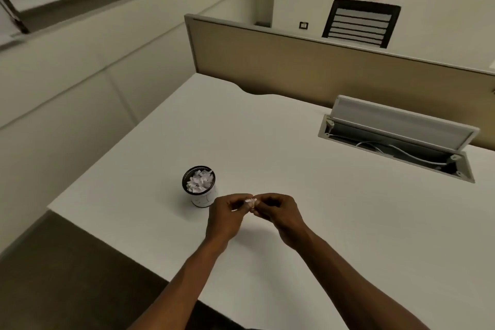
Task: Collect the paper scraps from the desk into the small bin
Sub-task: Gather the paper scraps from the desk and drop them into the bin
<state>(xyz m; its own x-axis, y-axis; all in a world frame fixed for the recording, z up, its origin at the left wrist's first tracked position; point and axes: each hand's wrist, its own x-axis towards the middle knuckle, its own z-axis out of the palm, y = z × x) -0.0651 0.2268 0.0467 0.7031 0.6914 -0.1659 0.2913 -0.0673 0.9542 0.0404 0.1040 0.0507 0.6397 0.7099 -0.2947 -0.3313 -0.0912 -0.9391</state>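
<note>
On the white tabletop stands the small bin, heaped with paper scraps. Just right of the bin, left hand and right hand together pinch a white scrap.

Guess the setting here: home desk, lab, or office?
Most likely an office workstation. A fabric partition panel backs the white desk, an open cable hatch with wires is set into the desktop, and a black mesh-back chair stands beyond the partition.
</note>
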